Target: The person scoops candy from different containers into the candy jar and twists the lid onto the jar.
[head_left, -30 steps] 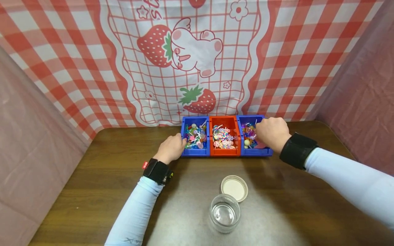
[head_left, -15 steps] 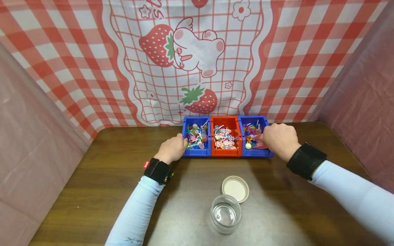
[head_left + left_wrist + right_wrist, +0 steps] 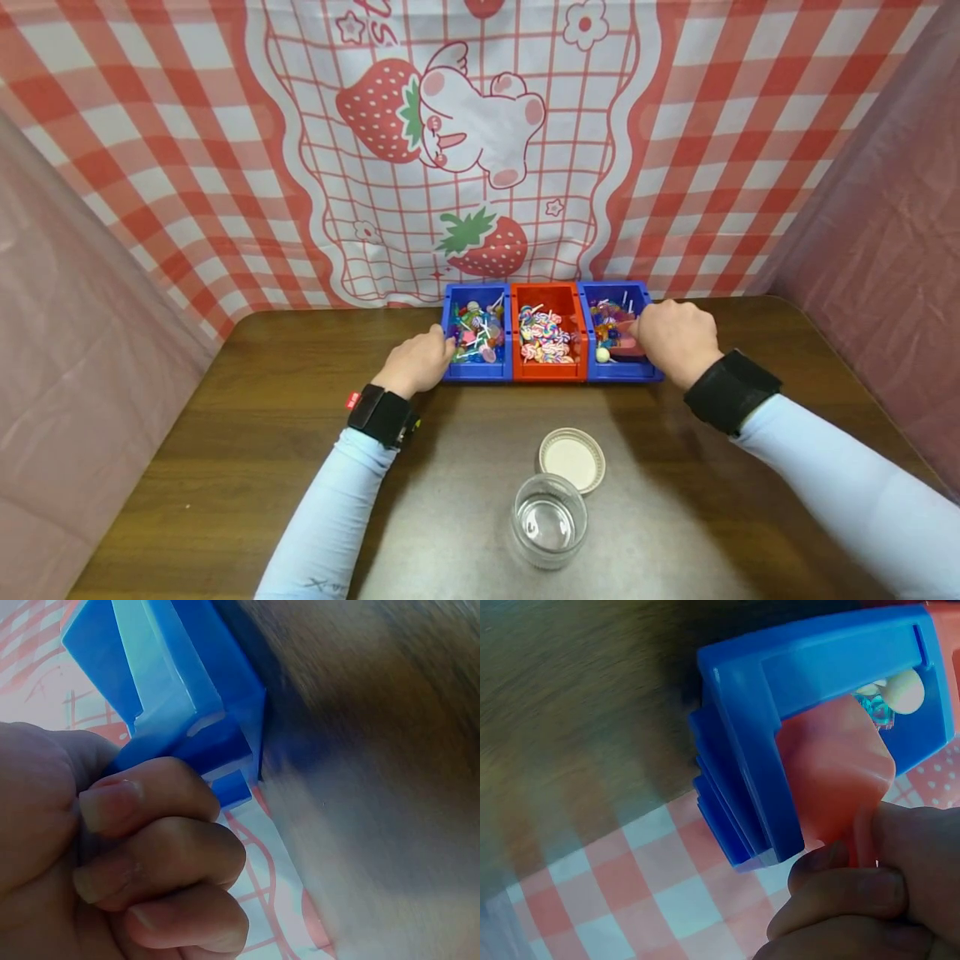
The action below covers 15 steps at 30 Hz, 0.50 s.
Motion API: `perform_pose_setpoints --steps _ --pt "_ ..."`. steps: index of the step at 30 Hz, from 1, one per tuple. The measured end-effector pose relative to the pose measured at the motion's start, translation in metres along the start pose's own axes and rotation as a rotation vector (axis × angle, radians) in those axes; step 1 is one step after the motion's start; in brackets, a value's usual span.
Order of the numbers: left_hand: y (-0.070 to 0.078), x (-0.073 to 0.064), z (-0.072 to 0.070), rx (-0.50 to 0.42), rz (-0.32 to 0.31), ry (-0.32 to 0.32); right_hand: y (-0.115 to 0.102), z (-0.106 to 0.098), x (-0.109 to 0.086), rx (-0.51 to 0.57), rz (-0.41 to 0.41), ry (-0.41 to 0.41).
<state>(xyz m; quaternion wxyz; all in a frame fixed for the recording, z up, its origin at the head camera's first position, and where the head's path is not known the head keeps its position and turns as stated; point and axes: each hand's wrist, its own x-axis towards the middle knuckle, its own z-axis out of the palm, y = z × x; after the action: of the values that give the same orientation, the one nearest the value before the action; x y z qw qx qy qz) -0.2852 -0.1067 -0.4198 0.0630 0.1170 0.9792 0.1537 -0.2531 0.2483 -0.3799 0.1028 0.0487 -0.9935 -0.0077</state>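
My right hand [image 3: 678, 340] grips the handle of a translucent pink-red scoop [image 3: 836, 765]. The scoop's bowl is down inside the right blue bin [image 3: 626, 372], among colourful candy-like pieces and a pale ball [image 3: 904, 692]. At the other end of the row, my left hand [image 3: 416, 362] holds the outer side of the left blue bin [image 3: 176, 682], its fingers curled in the left wrist view. That bin contains mixed lollipop-like pieces [image 3: 480, 333]. Between the two stands a red bin [image 3: 547, 372] with swirled lollipop pieces [image 3: 546, 335]. What lies in the scoop is hard to make out.
A clear glass jar [image 3: 550, 521] stands uncovered on the wooden table [image 3: 285, 400], nearer the person than the bins. Just behind it lies a round cream lid [image 3: 572, 460]. A checked strawberry cloth [image 3: 480, 150] hangs right behind the bins.
The right hand with the scoop has shifted slightly right and toward the person from a second ago, uncovering more of the right bin. The left hand stays on its bin.
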Motion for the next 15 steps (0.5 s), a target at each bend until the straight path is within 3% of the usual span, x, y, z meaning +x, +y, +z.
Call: perform_pose_setpoints --steps 6,15 --pt "-0.001 0.001 0.000 0.001 -0.003 -0.010 0.002 -0.001 0.009 0.050 0.101 -0.111" --pt "-0.001 0.001 -0.001 0.003 -0.005 -0.020 0.011 -0.007 0.008 0.084 0.111 -0.171"
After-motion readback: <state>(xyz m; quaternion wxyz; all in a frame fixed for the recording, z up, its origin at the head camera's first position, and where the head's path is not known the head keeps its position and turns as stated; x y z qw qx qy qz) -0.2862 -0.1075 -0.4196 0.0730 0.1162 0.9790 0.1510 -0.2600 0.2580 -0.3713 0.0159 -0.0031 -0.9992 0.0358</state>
